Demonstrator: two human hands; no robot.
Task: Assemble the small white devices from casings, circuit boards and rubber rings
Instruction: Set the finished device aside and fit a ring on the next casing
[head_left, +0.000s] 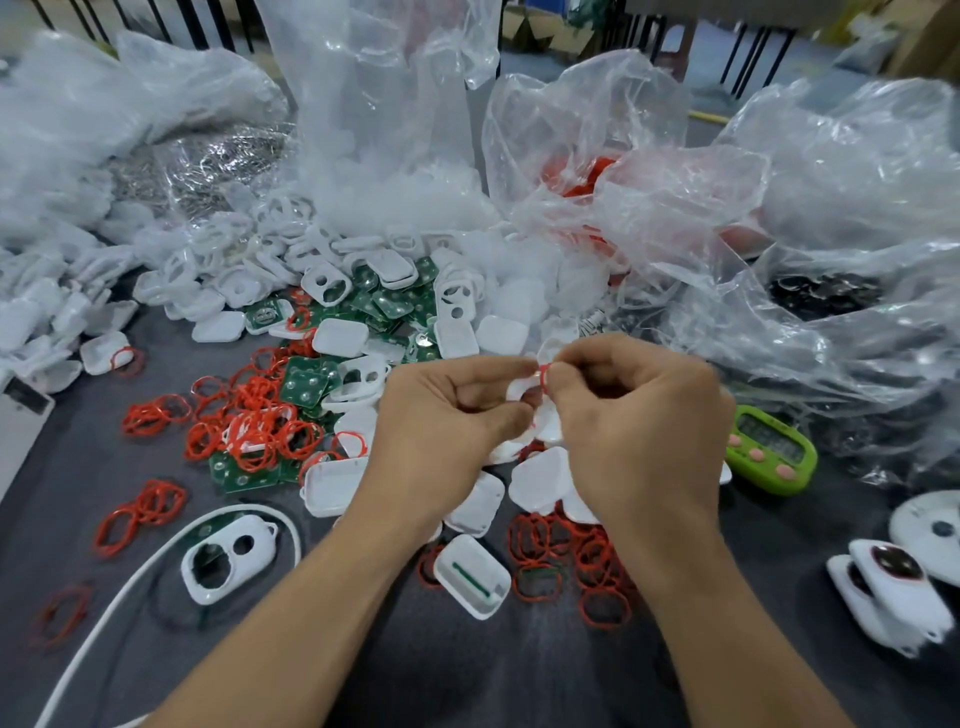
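Note:
My left hand (447, 415) and my right hand (628, 415) meet above the middle of the table. Between them sits a white casing (519, 388), gripped by the left fingers. My right thumb and forefinger pinch a red rubber ring (544, 375) at the casing's top edge. Loose red rings (249, 415) lie in heaps to the left and under my right wrist. Green circuit boards (306, 384) and white casings (337, 338) are piled behind. A casing with two holes (228, 558) lies at the lower left, an open half (470, 574) below my hands.
Crumpled clear plastic bags (779, 234) of parts fill the back and right. A green timer (771, 449) lies right of my right hand. Assembled white devices (883, 597) sit at the right edge. A white cable (156, 561) curves across the grey table (441, 665) at lower left.

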